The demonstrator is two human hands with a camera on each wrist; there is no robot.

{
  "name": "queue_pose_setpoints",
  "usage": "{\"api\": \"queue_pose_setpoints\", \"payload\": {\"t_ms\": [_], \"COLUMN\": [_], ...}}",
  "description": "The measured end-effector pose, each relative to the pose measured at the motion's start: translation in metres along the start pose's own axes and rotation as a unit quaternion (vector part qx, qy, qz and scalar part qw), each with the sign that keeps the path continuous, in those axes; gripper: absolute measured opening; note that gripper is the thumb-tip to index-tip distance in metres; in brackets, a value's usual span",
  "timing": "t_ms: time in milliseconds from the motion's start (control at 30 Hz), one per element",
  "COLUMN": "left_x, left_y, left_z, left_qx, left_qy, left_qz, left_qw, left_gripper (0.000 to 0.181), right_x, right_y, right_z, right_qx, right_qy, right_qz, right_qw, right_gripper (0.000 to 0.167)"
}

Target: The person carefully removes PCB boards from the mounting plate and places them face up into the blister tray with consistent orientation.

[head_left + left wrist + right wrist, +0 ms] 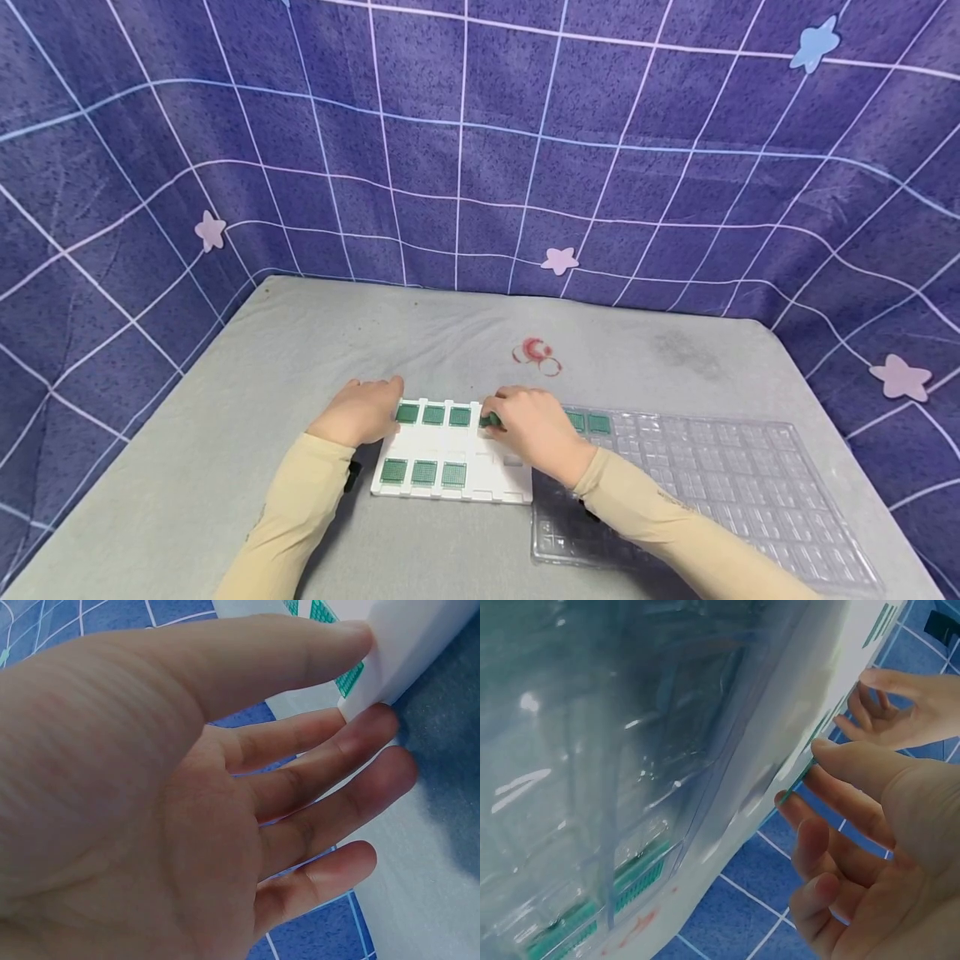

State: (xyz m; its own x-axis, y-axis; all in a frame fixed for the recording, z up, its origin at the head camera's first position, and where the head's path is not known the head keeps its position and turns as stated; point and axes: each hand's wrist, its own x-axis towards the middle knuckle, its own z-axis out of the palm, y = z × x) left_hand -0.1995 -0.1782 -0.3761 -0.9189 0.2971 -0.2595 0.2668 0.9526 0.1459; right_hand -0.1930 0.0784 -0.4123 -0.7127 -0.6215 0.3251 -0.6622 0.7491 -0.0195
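Note:
The white tray (442, 446) holds three green boards in its back row and three in its front row, such as the board (423, 472). At its back left corner the left hand (363, 412) grips the edge, thumb on top and fingers at the side; the left wrist view shows the thumb on the white rim (382, 645). Over the tray's back row, right of the third board, the right hand (536, 429) pinches a green board (489, 420) between thumb and fingers. In the right wrist view that board (799, 780) shows edge-on at the fingertips of the right hand (885, 840).
A clear plastic tray (720, 492) with many compartments lies to the right, partly under the right forearm, with green boards (598, 423) in its back left compartments. Red marks (536, 350) show on the grey cloth (337, 333) behind. A purple gridded curtain (495, 150) surrounds the table.

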Motion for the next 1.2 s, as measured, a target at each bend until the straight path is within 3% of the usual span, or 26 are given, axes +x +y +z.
{"api": "queue_pose_setpoints", "payload": {"t_ms": [233,600,1200], "left_x": [0.000,0.000,0.001], "left_y": [-0.001,-0.001,0.001], "left_z": [0.001,0.001,0.000], "left_qx": [-0.002,-0.005,-0.006], "left_qy": [-0.006,-0.005,-0.010], "left_qz": [-0.003,-0.001,-0.006], "left_qw": [1.0000,1.0000,0.9999], "left_gripper": [0.061,0.061,0.061], "right_x": [-0.009,-0.031,-0.065], "right_y": [0.006,0.019,0.036], "right_z": [-0.004,-0.018,-0.020], "right_qx": [0.016,0.033,0.007], "right_qy": [0.021,0.010,0.014], "right_qz": [-0.005,0.024,0.039], "right_qw": [0.9997,0.9991,0.9991], "right_gripper": [0.014,0.016,0.019]}}
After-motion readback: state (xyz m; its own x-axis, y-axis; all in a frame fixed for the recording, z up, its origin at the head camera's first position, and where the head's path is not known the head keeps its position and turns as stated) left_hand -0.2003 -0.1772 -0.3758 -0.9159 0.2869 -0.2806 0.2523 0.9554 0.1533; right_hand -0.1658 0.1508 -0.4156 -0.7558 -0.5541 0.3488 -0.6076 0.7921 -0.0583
